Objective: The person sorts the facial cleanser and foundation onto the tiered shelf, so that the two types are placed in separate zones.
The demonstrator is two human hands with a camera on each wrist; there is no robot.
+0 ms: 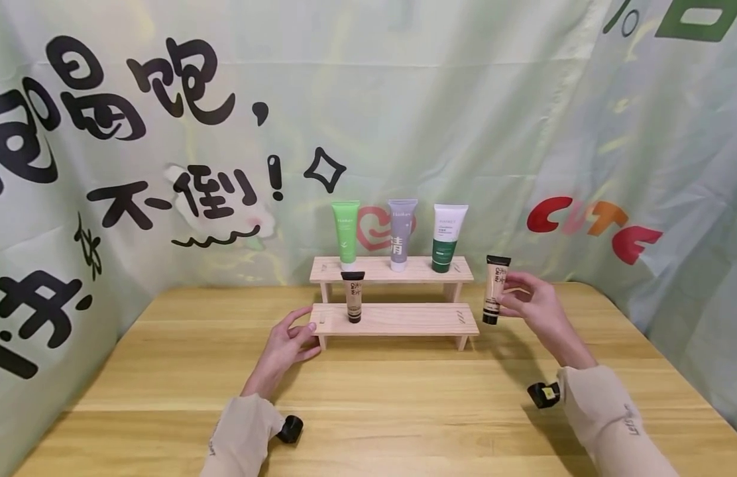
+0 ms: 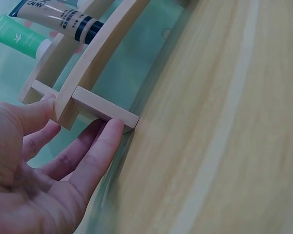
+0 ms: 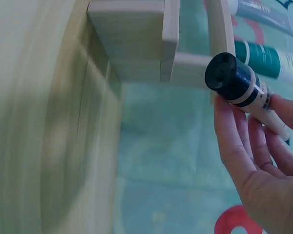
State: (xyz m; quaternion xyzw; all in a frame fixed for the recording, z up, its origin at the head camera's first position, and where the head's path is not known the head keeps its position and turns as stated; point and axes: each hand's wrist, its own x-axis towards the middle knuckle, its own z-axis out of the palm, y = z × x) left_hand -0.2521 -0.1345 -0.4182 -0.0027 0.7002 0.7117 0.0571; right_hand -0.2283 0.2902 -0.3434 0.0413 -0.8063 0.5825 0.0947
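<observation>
My right hand (image 1: 531, 301) pinches a beige tube with black ends (image 1: 496, 289) between thumb and fingers, upright just off the right end of the wooden display stand (image 1: 398, 320). Its black cap (image 3: 228, 75) points down. At the stand's left end my left hand (image 1: 287, 338) grips the lower step, thumb at the board's edge and fingertips (image 2: 116, 127) against the leg. A second beige tube (image 1: 354, 298) stands cap down on the lower step, left of its middle. On the upper step stand a green tube (image 1: 346, 232), a lilac tube (image 1: 399, 232) and a white and dark green tube (image 1: 446, 242).
The stand rests toward the back of a wood-grain table (image 1: 398, 411). Close behind it hangs a pale green printed cloth (image 1: 440, 126), which also runs along both sides. A black wrist device sits at each sleeve.
</observation>
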